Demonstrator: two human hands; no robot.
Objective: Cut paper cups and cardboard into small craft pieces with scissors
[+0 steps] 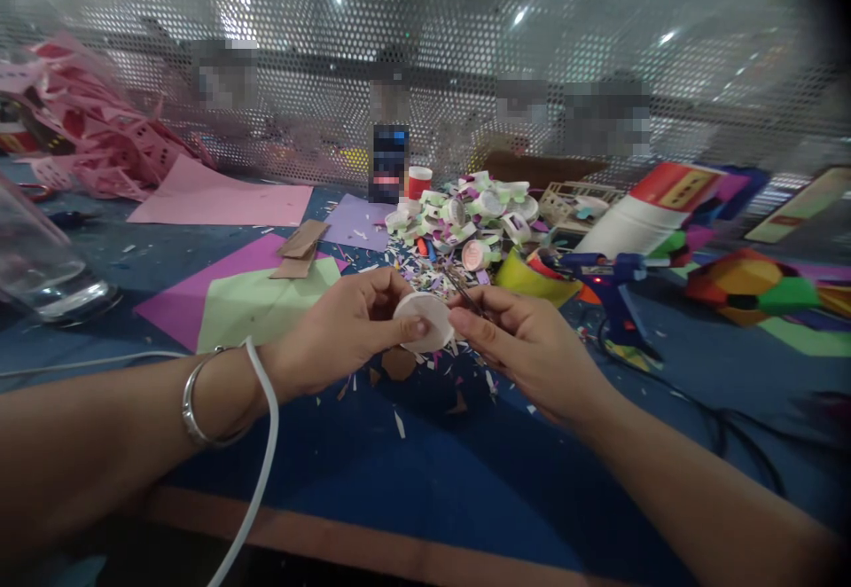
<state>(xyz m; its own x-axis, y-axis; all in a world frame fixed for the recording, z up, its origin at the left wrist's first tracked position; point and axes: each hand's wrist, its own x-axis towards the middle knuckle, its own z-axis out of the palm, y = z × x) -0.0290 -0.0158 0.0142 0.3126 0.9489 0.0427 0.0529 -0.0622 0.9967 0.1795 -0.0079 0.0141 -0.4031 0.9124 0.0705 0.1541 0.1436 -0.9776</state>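
A white round paper piece (429, 323) is pinched in my left hand (359, 325), thumb across its face. At its right edge is my right hand (515, 334), with closed fingertips around a thin dark tool (464, 290) that points up and left; whether those fingertips also grip the disc is unclear. Below the hands a brown cardboard piece (399, 363) lies on the blue table (412, 489) among paper scraps. Behind them rises a heap of small white and green paper rings (488, 206).
A blue glue gun (608, 290) stands at the right with its black cable. Green paper (266, 303) and pink paper (226, 197) lie left of centre. A clear glass (50, 268) is at far left. A white cable (259, 454) crosses my left wrist.
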